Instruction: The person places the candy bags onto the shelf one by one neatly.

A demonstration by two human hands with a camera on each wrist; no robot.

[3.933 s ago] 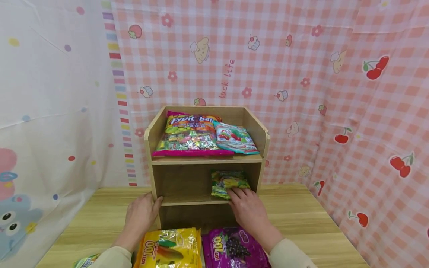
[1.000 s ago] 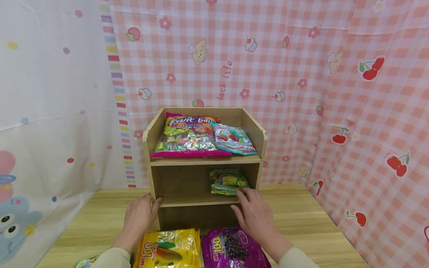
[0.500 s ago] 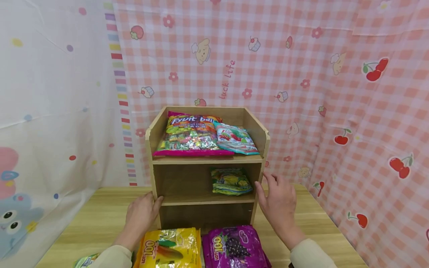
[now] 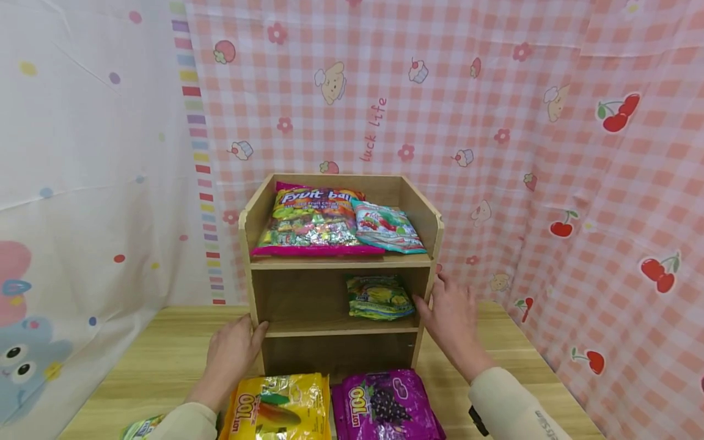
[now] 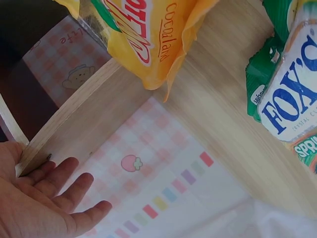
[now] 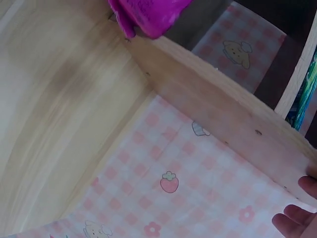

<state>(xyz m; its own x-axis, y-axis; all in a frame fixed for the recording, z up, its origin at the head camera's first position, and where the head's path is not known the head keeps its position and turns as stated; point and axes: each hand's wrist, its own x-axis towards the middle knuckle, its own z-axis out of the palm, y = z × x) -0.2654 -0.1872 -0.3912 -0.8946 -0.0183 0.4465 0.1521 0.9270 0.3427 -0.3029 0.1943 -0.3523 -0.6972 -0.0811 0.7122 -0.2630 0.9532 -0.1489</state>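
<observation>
A small wooden shelf (image 4: 341, 264) stands mid-table. My left hand (image 4: 233, 348) holds its left side panel; the thumb hooks over the front edge and the fingers lie along the outside, some apart from the wood in the left wrist view. On the right panel, my right hand (image 4: 456, 321) has its thumb at the front edge and fingers outside. In the right wrist view only fingertips (image 6: 308, 186) show. A green candy bag (image 4: 381, 298) lies on the middle tier's right. Above it sit a large Fruit ball candy bag (image 4: 316, 223) and a pale blue candy bag (image 4: 387, 228).
A yellow mango candy bag (image 4: 277, 406) and a purple grape candy bag (image 4: 385, 404) lie at the shelf's foot. A green FOX'S bag (image 5: 292, 99) is at the left, mostly behind my sleeve in the head view. Patterned cloth (image 4: 467, 79) hangs behind and at the sides.
My right hand let go of the green candy bag, drew back to the right, and moved onto the shelf's right side panel. The left hand stayed on the left panel.
</observation>
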